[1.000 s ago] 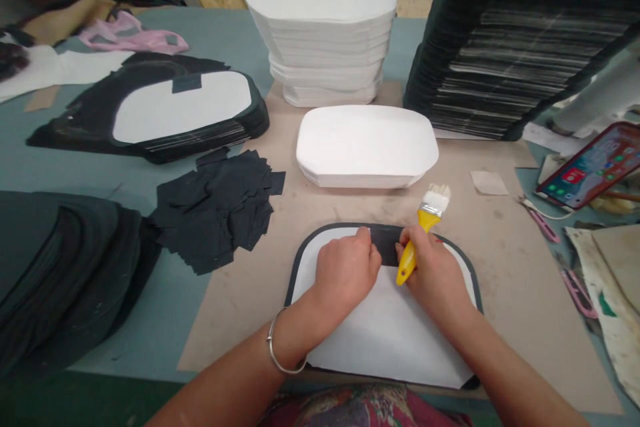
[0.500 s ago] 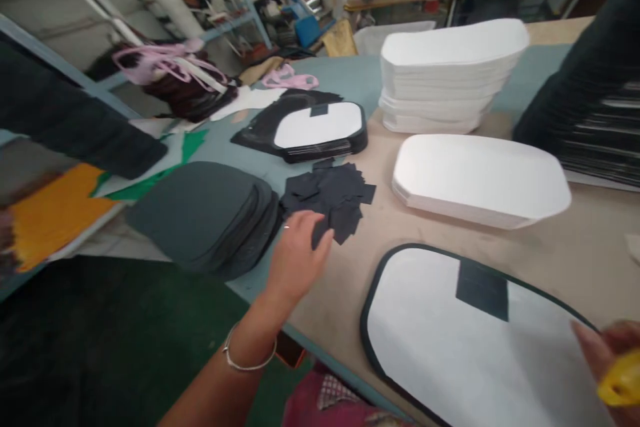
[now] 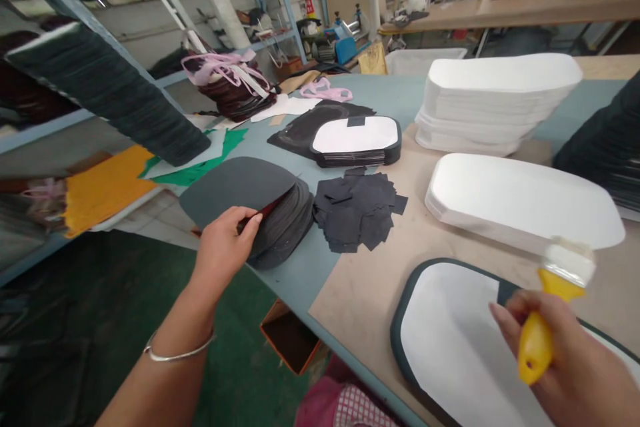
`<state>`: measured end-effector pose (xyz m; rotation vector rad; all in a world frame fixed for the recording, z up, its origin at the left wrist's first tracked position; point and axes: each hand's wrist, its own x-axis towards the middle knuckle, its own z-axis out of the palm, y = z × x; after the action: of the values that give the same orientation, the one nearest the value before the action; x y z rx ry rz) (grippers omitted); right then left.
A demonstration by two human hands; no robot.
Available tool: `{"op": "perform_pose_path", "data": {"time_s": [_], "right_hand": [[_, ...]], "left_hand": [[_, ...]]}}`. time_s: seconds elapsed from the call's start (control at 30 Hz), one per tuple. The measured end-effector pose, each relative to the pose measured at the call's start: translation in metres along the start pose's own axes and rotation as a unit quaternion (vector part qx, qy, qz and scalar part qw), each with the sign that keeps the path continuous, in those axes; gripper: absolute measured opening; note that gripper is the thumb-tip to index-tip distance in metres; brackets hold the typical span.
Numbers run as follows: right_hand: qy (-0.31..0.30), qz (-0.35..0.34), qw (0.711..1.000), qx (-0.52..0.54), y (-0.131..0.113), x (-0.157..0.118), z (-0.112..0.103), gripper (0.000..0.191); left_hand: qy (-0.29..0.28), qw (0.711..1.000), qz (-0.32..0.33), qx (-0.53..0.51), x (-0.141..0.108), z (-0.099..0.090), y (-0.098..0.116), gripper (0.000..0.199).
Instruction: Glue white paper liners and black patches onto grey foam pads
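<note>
My left hand (image 3: 227, 237) pinches the near edge of the top dark grey rounded sheet (image 3: 240, 183), which lifts slightly off the stack of dark sheets (image 3: 293, 223). In my right hand (image 3: 565, 340) is a yellow-handled paintbrush (image 3: 537, 347) with pale bristles pointing up. It hovers over a white rounded panel (image 3: 445, 320) with a dark border, lying near the front edge. The hand partly hides a dark patch (image 3: 506, 290) on that panel. Right of the dark stack lies a loose pile of small black pieces (image 3: 355, 210).
White rounded panels (image 3: 520, 197) form a low stack, with a taller white stack (image 3: 495, 103) behind. A bordered panel stack (image 3: 355, 137) sits further back. Tall dark stacks stand at left (image 3: 115, 93) and right (image 3: 610, 147). An open box (image 3: 290, 337) is below the table edge.
My left hand has moved left from the black pieces to the dark sheet stack and raised the top sheet's edge. My right hand has come further into view with the brush.
</note>
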<state>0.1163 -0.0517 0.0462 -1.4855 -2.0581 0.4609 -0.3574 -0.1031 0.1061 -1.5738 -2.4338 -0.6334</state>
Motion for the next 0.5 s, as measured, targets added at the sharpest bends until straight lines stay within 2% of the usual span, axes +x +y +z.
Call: {"op": "perform_pose_path", "data": {"time_s": [0.07, 0.13, 0.2, 0.3, 0.37, 0.4, 0.43, 0.5], "right_hand": [[-0.039, -0.031, 0.997, 0.059, -0.041, 0.016, 0.018, 0.032], [-0.087, -0.067, 0.982, 0.153, -0.083, 0.032, 0.041, 0.021], [-0.130, -0.082, 0.954, 0.258, -0.123, 0.047, 0.067, 0.016], [-0.181, -0.059, 0.910, 0.369, -0.174, 0.067, 0.103, 0.023], [-0.169, -0.015, 0.899, 0.404, -0.197, 0.077, 0.122, 0.023], [-0.151, 0.003, 0.898, 0.413, -0.205, 0.080, 0.130, 0.022], [-0.130, 0.015, 0.897, 0.421, -0.210, 0.083, 0.136, 0.020], [-0.098, 0.013, 0.893, 0.439, -0.215, 0.084, 0.143, 0.019]], "left_hand": [[0.034, 0.999, 0.016, -0.010, -0.011, 0.000, 0.014, 0.025], [0.058, 0.997, 0.054, -0.018, -0.025, 0.005, 0.033, 0.024], [0.064, 0.994, 0.088, -0.027, -0.039, 0.012, 0.054, 0.022], [0.050, 0.991, 0.113, -0.056, -0.055, 0.020, 0.077, 0.019], [0.042, 0.988, 0.120, -0.084, -0.068, 0.021, 0.086, 0.016], [0.058, 0.986, 0.122, -0.098, -0.077, 0.021, 0.088, 0.013], [0.087, 0.981, 0.129, -0.114, -0.088, 0.021, 0.090, 0.011], [0.154, 0.959, 0.169, -0.166, -0.114, 0.022, 0.092, 0.021]]}}
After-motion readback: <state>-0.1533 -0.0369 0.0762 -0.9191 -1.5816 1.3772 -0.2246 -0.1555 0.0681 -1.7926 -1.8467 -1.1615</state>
